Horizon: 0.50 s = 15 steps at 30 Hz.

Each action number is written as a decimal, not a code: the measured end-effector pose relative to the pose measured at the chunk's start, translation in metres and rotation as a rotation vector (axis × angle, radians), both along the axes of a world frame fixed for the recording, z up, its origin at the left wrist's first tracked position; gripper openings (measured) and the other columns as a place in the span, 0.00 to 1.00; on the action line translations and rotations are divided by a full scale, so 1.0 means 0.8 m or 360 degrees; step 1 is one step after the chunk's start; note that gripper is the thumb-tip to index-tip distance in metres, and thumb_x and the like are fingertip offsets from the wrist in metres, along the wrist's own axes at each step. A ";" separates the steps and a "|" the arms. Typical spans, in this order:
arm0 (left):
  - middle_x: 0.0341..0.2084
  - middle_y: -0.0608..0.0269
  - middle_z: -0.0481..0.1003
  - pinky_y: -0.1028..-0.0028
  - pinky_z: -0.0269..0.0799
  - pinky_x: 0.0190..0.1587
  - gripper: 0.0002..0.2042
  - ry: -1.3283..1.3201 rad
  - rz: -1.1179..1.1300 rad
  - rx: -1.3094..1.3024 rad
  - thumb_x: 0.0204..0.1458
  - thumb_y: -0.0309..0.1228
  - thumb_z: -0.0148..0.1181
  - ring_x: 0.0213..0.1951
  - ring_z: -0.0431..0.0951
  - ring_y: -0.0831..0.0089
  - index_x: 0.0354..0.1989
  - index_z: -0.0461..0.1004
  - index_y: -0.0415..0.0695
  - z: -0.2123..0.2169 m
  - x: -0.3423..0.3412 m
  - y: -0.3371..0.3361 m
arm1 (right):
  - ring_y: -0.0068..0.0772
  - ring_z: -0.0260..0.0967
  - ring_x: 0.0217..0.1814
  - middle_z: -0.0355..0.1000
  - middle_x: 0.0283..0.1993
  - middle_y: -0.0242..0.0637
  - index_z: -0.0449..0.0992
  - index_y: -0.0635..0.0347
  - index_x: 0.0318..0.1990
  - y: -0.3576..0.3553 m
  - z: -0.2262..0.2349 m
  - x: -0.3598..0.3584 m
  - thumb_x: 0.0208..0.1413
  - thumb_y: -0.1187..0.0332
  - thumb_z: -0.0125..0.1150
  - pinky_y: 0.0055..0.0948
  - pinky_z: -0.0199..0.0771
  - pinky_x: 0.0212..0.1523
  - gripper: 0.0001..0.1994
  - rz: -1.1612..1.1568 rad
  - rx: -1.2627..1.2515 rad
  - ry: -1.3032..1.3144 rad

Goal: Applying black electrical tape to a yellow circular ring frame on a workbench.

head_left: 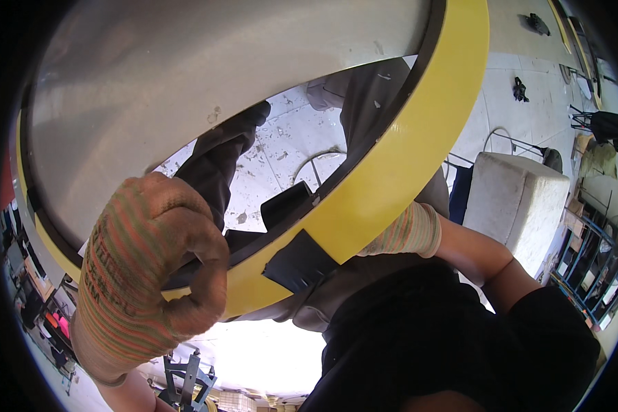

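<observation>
Two gloved hands at a taped yellow rim

The yellow band curves across the person's lap, edging a broad grey panel, with a black tape patch lying between the two hands. The left hand, in a striped knit glove, is curled, its thumb and fingers looped over the band at the near left; whether they press on it, I cannot tell. The right hand shows little beyond its glove cuff; its fingers are hidden behind the band, so their spread and hold cannot be told.

Good handling here probably means supporting the rim evenly from both sides, keeping fingertips off the tape's edges, and working with light, steady pressure along the curve.
</observation>
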<state>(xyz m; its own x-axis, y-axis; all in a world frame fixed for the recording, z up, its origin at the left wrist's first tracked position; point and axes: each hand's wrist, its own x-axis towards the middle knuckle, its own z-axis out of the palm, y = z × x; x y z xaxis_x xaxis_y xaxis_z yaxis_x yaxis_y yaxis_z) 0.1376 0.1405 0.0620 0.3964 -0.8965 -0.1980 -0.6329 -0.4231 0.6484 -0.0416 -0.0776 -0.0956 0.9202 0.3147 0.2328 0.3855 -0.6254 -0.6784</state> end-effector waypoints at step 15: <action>0.61 0.53 0.72 0.58 0.74 0.61 0.26 -0.0862 0.0324 0.0388 0.61 0.42 0.62 0.63 0.73 0.56 0.65 0.69 0.46 0.029 -0.051 0.003 | 0.37 0.74 0.56 0.76 0.54 0.29 0.83 0.44 0.53 0.001 0.003 0.007 0.49 0.53 0.78 0.37 0.72 0.55 0.23 -0.0057 0.0278 0.0125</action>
